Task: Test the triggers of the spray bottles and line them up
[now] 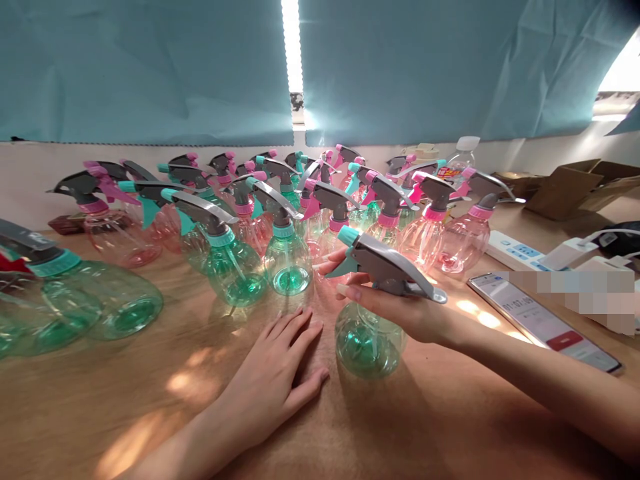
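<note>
My right hand (400, 303) is wrapped around the neck of a green spray bottle (370, 343), just under its grey and teal trigger head. The bottle stands upright at the front of the wooden table, its nozzle pointing left; the hand hides its collar. My left hand (280, 370) lies flat on the tabletop to the left of this bottle, fingers stretched out and holding nothing. Beyond the fingertips stand two more green spray bottles, one (287, 263) straight ahead and another (235, 273) to its left.
Several pink and green spray bottles (420, 237) crowd the back of the table (200, 427). More green ones (115, 300) stand at left. On the right are a phone (535, 317) showing a timer, a power strip (520, 252) and a cardboard box (565, 190).
</note>
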The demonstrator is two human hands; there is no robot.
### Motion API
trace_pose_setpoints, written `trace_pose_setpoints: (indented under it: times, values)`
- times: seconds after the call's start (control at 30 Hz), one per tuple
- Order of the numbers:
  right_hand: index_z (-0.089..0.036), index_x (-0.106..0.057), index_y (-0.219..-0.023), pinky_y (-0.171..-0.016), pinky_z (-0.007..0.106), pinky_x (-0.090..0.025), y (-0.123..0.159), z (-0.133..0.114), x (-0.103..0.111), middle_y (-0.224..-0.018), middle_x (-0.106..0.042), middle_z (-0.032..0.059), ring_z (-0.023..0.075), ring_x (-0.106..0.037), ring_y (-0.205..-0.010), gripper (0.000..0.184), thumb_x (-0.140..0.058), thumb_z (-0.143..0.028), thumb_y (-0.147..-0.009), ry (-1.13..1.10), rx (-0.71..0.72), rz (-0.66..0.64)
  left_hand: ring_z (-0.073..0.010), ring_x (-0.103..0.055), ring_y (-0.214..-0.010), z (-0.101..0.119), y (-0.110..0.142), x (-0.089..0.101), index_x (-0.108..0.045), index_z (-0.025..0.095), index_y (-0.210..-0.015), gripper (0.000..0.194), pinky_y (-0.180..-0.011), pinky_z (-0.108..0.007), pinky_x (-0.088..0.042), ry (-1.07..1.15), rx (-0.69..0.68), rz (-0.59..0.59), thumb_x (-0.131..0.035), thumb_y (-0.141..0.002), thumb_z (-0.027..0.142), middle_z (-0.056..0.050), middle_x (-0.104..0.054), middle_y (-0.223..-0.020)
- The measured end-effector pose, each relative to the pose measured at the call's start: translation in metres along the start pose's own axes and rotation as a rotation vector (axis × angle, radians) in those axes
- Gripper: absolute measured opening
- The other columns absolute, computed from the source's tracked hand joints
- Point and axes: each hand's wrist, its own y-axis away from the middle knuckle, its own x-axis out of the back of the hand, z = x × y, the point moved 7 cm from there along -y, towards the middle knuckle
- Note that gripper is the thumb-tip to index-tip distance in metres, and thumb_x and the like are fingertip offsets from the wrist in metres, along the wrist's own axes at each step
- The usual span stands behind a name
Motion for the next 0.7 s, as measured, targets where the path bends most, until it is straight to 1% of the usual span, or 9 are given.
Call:
trace_pose_setpoints:
  times: [0.07,0.17,0.27,0.33,0.5,0.6,0.7]
  values:
    - [-0.025,-0.067,-0.108,-0.074,0.031,-0.054,-0.0010,-0.0031,-0.0008,-0.102,-0.069,0.0019,0.0151,-0.063,-0.080,0.025,-0.063,-0.019,-0.084,-0.014,0.007,0.002,-0.0343,-0.037,-0.139,0.0006,-0.0005,-0.0003,-0.045,0.016,-0.142,0.054,-0.112,-0.056,-0.036,-0.008,0.000,-0.017,-0.052,-0.096,0.043,-0.015,-0.041,-0.152]
    - [-0.025,-0.066,-0.108,-0.074,0.032,-0.055,-0.0019,-0.0043,-0.0004,-0.112,-0.069,0.0030,0.0160,-0.065,-0.083,0.024,-0.063,-0.019,-0.084,0.007,-0.002,-0.005,-0.0343,-0.037,-0.140,0.0012,-0.0009,0.0007,-0.045,0.017,-0.143,0.054,-0.111,-0.057,-0.036,-0.003,-0.003,-0.016,-0.052,-0.096,0.043,-0.015,-0.040,-0.153]
    - [-0.024,-0.064,-0.114,-0.075,0.033,-0.056,-0.0014,-0.0030,0.0003,-0.120,-0.068,0.0041,0.0189,-0.067,-0.092,0.030,-0.065,-0.023,-0.085,0.014,-0.010,-0.023,-0.0340,-0.037,-0.140,0.0010,-0.0010,0.0007,-0.044,0.017,-0.143,0.054,-0.111,-0.057,-0.036,-0.008,-0.001,-0.021,-0.052,-0.096,0.042,-0.015,-0.040,-0.153]
    - [-0.024,-0.062,-0.117,-0.075,0.032,-0.057,-0.0006,-0.0024,0.0006,-0.121,-0.068,0.0044,0.0195,-0.067,-0.095,0.033,-0.066,-0.025,-0.085,0.018,-0.006,-0.022,-0.0330,-0.036,-0.141,0.0009,-0.0009,0.0000,-0.043,0.017,-0.144,0.055,-0.113,-0.056,-0.035,-0.019,0.001,-0.034,-0.051,-0.096,0.041,-0.015,-0.039,-0.154]
    - [-0.024,-0.060,-0.119,-0.072,0.031,-0.058,0.0006,-0.0005,-0.0011,-0.119,-0.069,0.0042,0.0166,-0.069,-0.085,0.035,-0.066,-0.021,-0.085,-0.017,0.010,-0.012,-0.0339,-0.037,-0.140,0.0014,-0.0011,0.0010,-0.044,0.017,-0.144,0.054,-0.112,-0.057,-0.035,0.003,0.006,-0.032,-0.052,-0.096,0.041,-0.015,-0.040,-0.153]
    - [-0.026,-0.059,-0.120,-0.079,0.032,-0.058,0.0010,-0.0009,-0.0005,-0.122,-0.067,0.0034,0.0167,-0.069,-0.091,0.035,-0.065,-0.021,-0.086,-0.033,0.021,-0.013,-0.0341,-0.037,-0.140,0.0016,-0.0013,0.0022,-0.045,0.017,-0.143,0.054,-0.112,-0.056,-0.035,0.003,0.004,-0.025,-0.053,-0.096,0.041,-0.015,-0.040,-0.153]
    - [-0.028,-0.061,-0.118,-0.084,0.034,-0.057,0.0017,-0.0009,-0.0004,-0.125,-0.064,0.0026,0.0172,-0.067,-0.098,0.031,-0.063,-0.020,-0.088,-0.030,-0.005,-0.057,-0.0333,-0.037,-0.140,0.0013,-0.0011,0.0027,-0.044,0.017,-0.143,0.054,-0.112,-0.056,-0.035,-0.002,0.003,-0.021,-0.052,-0.096,0.042,-0.014,-0.041,-0.153]
